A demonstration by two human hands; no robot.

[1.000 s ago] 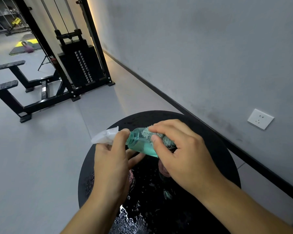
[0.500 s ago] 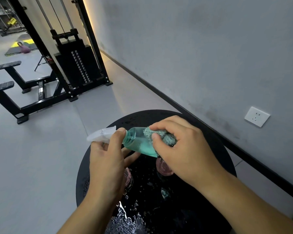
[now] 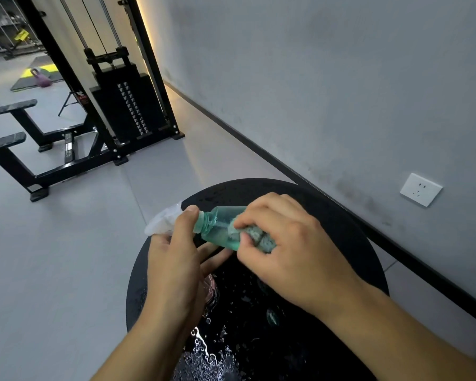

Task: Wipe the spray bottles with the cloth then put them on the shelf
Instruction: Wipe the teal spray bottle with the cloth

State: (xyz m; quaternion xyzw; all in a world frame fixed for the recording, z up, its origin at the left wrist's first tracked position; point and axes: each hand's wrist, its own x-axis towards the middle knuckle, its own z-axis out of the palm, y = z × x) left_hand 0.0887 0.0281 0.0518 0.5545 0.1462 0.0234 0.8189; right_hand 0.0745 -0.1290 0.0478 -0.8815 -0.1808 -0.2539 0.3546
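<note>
Gym corner by a grey wall

Black weight-stack machine [image 3: 127,105] at eleven o'clock, purple kettlebell [image 3: 40,79] at ten, white wall socket [image 3: 421,189] at three, wet round black table [image 3: 341,229] below centre.

Far rim of wet round black table [image 3: 327,204] bare; passage there open. Grey wall [image 3: 313,92] close on right limits reach. Black cable weight machine [image 3: 121,105] stands well off, left. Pinkish object [image 3: 210,291] under hands, possibly a bottle.

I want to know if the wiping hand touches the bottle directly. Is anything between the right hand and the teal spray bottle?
Yes. The speckled grey cloth sits between the right hand and the translucent teal spray bottle. The left hand grips its neck bare.
</note>
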